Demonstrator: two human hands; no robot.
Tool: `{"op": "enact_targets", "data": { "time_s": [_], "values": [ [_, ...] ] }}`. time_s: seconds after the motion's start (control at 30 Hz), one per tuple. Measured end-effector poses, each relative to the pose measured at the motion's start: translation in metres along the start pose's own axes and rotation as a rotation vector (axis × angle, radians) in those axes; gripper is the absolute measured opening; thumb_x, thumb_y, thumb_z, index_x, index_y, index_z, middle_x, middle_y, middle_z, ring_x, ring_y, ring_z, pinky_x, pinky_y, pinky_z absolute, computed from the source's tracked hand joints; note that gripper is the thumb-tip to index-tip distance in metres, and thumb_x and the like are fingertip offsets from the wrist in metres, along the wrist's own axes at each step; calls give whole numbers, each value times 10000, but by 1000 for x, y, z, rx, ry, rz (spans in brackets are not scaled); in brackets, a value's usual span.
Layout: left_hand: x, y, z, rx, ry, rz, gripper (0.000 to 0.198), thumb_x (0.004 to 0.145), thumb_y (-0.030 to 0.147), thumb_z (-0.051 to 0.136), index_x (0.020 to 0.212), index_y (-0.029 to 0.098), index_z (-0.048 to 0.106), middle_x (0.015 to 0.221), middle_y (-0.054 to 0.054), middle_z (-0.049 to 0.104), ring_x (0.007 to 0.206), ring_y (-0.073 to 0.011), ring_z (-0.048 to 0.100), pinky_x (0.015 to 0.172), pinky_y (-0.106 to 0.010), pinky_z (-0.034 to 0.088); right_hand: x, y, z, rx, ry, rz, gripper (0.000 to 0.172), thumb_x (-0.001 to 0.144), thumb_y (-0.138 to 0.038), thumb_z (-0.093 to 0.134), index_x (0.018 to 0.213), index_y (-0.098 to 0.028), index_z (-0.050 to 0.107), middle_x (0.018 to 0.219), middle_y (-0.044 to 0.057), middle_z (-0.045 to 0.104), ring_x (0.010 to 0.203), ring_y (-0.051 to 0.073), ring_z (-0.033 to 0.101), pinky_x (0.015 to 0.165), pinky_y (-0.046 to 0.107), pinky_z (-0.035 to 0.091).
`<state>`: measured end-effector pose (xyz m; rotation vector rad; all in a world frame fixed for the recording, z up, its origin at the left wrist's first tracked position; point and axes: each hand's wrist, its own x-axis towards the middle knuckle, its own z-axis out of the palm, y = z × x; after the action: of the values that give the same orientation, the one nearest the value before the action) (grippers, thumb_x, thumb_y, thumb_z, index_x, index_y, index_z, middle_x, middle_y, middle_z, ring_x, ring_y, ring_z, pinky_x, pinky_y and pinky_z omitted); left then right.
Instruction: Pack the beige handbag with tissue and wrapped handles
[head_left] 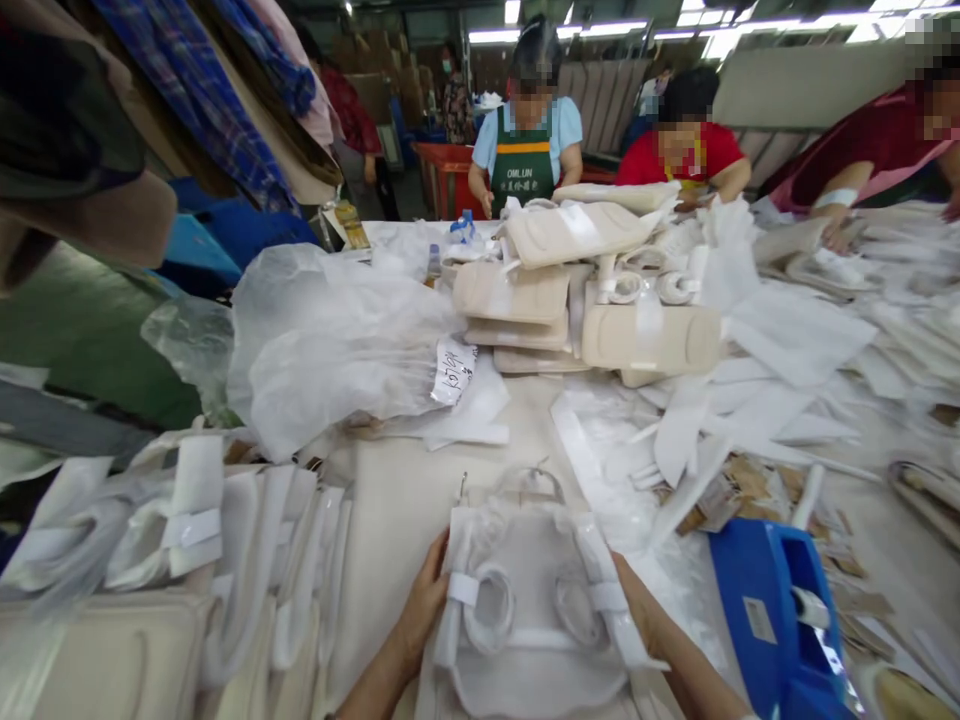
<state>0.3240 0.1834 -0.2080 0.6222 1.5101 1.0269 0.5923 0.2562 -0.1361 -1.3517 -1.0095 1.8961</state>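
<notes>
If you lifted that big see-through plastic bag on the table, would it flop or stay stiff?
Probably floppy: the plastic bag is thin, wrinkled and slumped on the table. Likely light for its size, since it looks puffed up. It may be slippery; its surface looks glossy.

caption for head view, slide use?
Both hands grip a white padded piece on a cluttered worktable.

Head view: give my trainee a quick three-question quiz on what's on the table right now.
1. True or false: both hands rest on the white padded piece.
2. Which side of that piece is the blue tape dispenser on: A left, B right?
3. What lies beyond it to the left, bearing a handwritten label?

Key: 1 true: left hand, right hand. 2 B. 3 the clear plastic bag.
</notes>
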Motion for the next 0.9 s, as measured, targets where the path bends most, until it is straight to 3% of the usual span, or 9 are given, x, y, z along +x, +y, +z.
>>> {"op": "enact_targets", "data": {
  "time_s": [0.07,0.17,0.37,0.5,0.6,0.77,0.9],
  "values": [
    [-2,2,1,48,-14,24,856,641,388,650,1396,145,329,1480,-86,317,1367,-253,264,1140,-349,198,-3,1,-2,30,13,52,347,530,-475,773,692,-185,672,564,25,621,658,213,588,660,311,495],
    [-4,2,1,123,-50,25,852,661,378,673,1403,155,317,1474,-91,330,1364,-255,271,1143,-347,186,-2,8,-2,83,31,127,338,518,-423,775,718,-170,671,534,4,600,552,177,537,576,288,471],
    [-14,16,2,143,-164,-21,594,698,330,624,1247,130,518,1345,-107,508,1287,-281,402,1094,-372,296,4,25,-3,168,47,237,341,563,-445,726,755,-168,675,604,5,636,542,160,539,556,270,455],
    [-21,43,2,285,-270,-98,413,693,302,643,1084,169,634,1173,-83,639,1135,-290,546,966,-365,434,7,28,-8,66,88,166,336,548,-421,752,771,-174,701,722,34,682,687,202,588,663,293,478],
    [-18,48,2,305,-231,-110,376,648,291,683,998,156,651,1046,-97,683,1006,-298,608,860,-371,490,7,25,-11,-14,109,96,341,550,-393,759,802,-168,711,791,51,697,799,232,598,769,317,472],
    [1,28,6,268,-41,-53,722,524,303,776,1176,127,522,1272,-177,525,1192,-334,469,1012,-421,377,5,28,-10,60,41,186,392,631,-450,700,873,-141,691,602,17,647,569,187,568,618,311,478],
    [9,20,11,145,-44,-63,1024,478,354,815,1323,65,314,1340,-239,438,1174,-311,499,1010,-383,400,2,31,-5,190,28,262,439,647,-465,684,918,-120,668,555,9,620,504,170,545,505,276,440]
  ]
}}
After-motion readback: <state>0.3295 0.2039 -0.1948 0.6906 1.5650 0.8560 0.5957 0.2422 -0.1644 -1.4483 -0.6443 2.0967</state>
